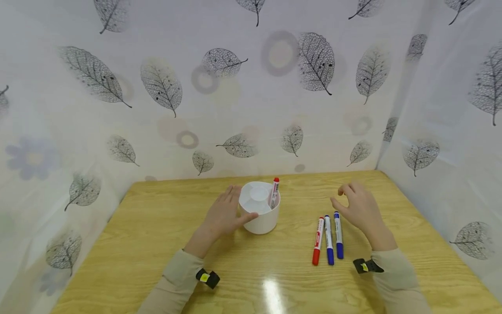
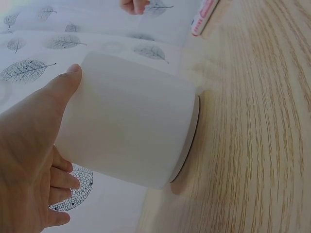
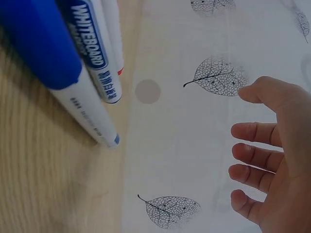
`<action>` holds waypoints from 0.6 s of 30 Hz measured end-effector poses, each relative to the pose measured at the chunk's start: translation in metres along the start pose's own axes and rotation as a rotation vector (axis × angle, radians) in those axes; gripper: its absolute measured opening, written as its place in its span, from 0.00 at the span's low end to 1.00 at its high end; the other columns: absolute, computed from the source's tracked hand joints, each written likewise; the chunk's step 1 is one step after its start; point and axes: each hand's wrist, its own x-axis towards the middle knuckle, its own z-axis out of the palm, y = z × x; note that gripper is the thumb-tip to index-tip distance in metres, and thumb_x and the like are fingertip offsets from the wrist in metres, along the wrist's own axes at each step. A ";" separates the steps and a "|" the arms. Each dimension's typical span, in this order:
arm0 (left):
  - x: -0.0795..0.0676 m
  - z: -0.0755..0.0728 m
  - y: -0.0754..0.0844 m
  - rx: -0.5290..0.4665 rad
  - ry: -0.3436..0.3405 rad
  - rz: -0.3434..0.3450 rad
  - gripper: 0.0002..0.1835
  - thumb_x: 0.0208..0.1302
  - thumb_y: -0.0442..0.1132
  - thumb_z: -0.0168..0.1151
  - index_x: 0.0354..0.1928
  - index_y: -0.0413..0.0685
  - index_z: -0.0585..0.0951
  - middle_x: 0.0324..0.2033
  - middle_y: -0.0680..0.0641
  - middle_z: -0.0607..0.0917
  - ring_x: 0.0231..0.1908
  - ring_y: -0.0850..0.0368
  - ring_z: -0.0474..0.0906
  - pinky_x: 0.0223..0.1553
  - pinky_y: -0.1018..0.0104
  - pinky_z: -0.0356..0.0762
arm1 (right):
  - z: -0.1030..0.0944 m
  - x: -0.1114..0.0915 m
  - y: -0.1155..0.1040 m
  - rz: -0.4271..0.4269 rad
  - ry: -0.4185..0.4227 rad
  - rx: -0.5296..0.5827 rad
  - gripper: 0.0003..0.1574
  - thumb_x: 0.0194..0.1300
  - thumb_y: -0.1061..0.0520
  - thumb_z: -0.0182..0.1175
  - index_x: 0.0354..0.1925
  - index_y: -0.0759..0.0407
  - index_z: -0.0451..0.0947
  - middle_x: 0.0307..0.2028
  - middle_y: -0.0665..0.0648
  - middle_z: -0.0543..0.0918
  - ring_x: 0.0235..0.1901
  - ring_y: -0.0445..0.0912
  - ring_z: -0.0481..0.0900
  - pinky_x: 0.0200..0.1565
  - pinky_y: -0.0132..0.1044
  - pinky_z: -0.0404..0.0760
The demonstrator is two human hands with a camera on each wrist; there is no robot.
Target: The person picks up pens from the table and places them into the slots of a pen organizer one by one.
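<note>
A round white pen holder with inner compartments stands upright on the table. One red-capped marker leans in its right compartment. My left hand lies against the holder's left side, fingers extended and thumb by the front rim. In the left wrist view the thumb meets the edge of the white holder. To the right, a red marker and two blue whiteboard markers, one in the middle and one at right, lie side by side. Just beyond them hovers my right hand, its fingers loosely bent around nothing.
The wood-grain table meets a leaf-patterned sheet at the back and both sides. Black straps with small devices sit on both wrists, the left strap and the right strap.
</note>
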 end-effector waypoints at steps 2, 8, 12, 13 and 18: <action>0.000 0.001 0.000 0.003 0.001 -0.002 0.57 0.59 0.76 0.49 0.76 0.39 0.50 0.75 0.39 0.55 0.77 0.43 0.46 0.77 0.48 0.49 | 0.002 -0.003 0.003 -0.002 -0.023 -0.010 0.16 0.53 0.51 0.69 0.32 0.62 0.78 0.30 0.59 0.76 0.24 0.50 0.71 0.24 0.44 0.72; -0.004 0.001 0.005 0.000 0.010 -0.014 0.58 0.59 0.76 0.48 0.76 0.39 0.49 0.75 0.38 0.55 0.77 0.43 0.47 0.77 0.48 0.49 | 0.003 -0.010 0.010 -0.011 -0.113 -0.040 0.16 0.55 0.49 0.68 0.32 0.60 0.77 0.29 0.57 0.75 0.24 0.47 0.68 0.23 0.38 0.69; -0.007 0.001 0.008 0.002 0.012 -0.019 0.58 0.59 0.76 0.48 0.76 0.39 0.49 0.75 0.38 0.55 0.77 0.43 0.46 0.77 0.48 0.50 | 0.004 -0.012 0.016 0.004 -0.203 -0.050 0.16 0.58 0.47 0.66 0.31 0.58 0.75 0.29 0.56 0.73 0.25 0.46 0.67 0.23 0.38 0.67; -0.008 0.002 0.009 0.003 0.011 -0.021 0.58 0.59 0.76 0.48 0.76 0.40 0.48 0.75 0.39 0.55 0.77 0.43 0.46 0.77 0.48 0.50 | 0.004 -0.013 0.017 0.012 -0.229 -0.052 0.16 0.58 0.47 0.65 0.31 0.58 0.75 0.29 0.56 0.73 0.25 0.47 0.67 0.23 0.38 0.67; -0.013 0.001 0.014 0.005 0.018 -0.021 0.58 0.59 0.76 0.49 0.76 0.39 0.50 0.75 0.37 0.56 0.76 0.43 0.47 0.76 0.48 0.51 | 0.007 -0.017 0.025 0.041 -0.366 -0.073 0.17 0.59 0.46 0.64 0.31 0.57 0.73 0.31 0.56 0.74 0.28 0.49 0.69 0.24 0.42 0.69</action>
